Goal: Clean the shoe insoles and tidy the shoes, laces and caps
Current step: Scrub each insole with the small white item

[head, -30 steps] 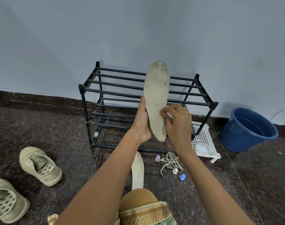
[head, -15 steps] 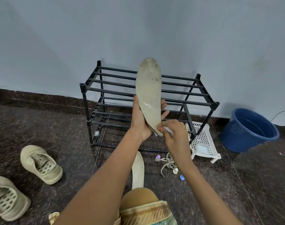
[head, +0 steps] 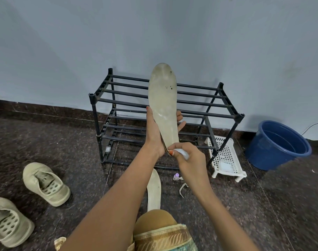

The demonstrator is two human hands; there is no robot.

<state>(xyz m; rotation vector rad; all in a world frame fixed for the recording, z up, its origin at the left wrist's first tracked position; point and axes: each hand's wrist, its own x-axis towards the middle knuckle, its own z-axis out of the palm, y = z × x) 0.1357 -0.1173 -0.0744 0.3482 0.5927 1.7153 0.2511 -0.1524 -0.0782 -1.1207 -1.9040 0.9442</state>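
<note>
A second insole (head: 154, 191) lies on the floor below the hands, likely awaiting its turn. The right hand (head: 189, 160) pinches a white wipe (head: 182, 153) against the heel end of the held insole (head: 163, 107). The left hand (head: 155, 134) grips it from behind, upright, apparently bracing it for wiping. Beyond the grip stands a black shoe rack (head: 190, 104).

The left hand (head: 154, 136) holds an insole (head: 163, 104) upright at centre; the right hand (head: 190, 161) pinches a white wipe (head: 182, 153) against its heel end. Two beige shoes (head: 46, 183) lie at eight o'clock, a blue bucket (head: 263, 156) at three.
</note>
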